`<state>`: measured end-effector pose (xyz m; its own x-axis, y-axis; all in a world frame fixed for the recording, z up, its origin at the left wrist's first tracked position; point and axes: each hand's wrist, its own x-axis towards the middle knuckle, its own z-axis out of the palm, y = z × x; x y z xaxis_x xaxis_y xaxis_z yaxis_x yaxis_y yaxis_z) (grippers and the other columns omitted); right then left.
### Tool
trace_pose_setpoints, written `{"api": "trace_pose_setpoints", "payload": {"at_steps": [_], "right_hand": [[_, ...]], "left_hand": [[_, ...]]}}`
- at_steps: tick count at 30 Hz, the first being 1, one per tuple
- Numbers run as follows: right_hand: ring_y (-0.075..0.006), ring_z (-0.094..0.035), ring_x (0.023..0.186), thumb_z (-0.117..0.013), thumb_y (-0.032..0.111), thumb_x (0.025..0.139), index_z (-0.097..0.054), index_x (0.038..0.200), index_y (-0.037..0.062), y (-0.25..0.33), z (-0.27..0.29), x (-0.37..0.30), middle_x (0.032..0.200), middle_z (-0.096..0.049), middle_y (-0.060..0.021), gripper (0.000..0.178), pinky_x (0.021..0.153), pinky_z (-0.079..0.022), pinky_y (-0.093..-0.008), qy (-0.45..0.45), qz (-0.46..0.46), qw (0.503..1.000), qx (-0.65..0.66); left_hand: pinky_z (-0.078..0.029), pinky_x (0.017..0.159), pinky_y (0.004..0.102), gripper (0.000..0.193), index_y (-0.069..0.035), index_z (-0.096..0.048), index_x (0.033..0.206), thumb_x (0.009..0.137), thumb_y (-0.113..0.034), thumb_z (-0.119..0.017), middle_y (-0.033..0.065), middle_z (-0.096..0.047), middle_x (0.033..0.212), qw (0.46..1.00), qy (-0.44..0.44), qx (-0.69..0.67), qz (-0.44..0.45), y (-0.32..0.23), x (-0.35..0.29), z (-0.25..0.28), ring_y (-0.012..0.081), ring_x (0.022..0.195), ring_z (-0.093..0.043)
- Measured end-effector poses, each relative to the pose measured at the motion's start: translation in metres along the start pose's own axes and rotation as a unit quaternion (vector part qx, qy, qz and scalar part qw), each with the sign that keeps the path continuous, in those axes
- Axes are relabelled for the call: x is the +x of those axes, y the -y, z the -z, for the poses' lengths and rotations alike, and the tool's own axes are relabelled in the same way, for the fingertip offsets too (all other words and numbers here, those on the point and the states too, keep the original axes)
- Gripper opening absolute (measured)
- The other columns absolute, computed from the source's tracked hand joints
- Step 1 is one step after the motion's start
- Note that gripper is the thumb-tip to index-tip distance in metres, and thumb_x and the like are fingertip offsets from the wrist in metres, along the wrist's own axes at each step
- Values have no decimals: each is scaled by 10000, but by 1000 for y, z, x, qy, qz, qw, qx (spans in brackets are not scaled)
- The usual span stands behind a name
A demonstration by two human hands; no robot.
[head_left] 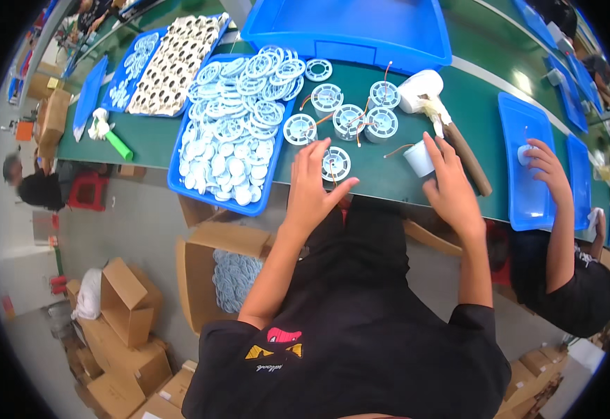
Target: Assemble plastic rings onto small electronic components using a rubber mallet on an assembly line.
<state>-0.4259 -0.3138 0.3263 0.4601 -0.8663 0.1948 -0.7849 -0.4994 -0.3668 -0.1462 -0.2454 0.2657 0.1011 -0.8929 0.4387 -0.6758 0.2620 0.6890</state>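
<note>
Flanking the spools [348, 121] — tray [270, 180], mallet [419, 91]

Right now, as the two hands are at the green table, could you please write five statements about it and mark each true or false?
1. The right hand is at a white cylinder. True.
2. The brown-handled tool lies left of the left hand. False: the brown-handled tool lies right of the left hand.
3. The heaped blue tray is left of the left hand. True.
4. The green-handled tool is inside a tray. False: the green-handled tool lies on the table.
5. The left hand is beside a round spoked part. True.
</note>
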Motion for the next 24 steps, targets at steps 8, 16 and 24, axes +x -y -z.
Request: {"api": "trace_pose_setpoints", "payload": {"at_steps": [8,16,24], "right_hand": [[-347,-689,988,-807,191,904,-557,1228,7,12,4,32,1074,-657,-199,449,857,-551,-428,-2,-82,980,180],[-399,-616,1148,-767,9,896,-628,1277,5,38,-30,19,1275,-595,-196,405,984,-515,-475,-232,25,972,25],[-276,-641,844,-803,1,789,-754,1121,120,95,-50,33,1133,-619,-114,357,728,-567,-382,8,228,961,157]], "left_hand": [[-428,1140,442,691,-3,-466,1516,877,-76,-720,222,-564,1428,986,41,-147,66,0,-16,25,391,1331,-561],[-491,1080,428,837,-34,-478,1514,801,-123,-907,197,-641,1360,992,-21,-74,99,-6,-11,1,339,1263,-633],[-493,1055,481,847,-40,-436,1526,803,-93,-876,196,-668,1339,985,8,-151,83,4,-22,16,402,1232,-638]]}}
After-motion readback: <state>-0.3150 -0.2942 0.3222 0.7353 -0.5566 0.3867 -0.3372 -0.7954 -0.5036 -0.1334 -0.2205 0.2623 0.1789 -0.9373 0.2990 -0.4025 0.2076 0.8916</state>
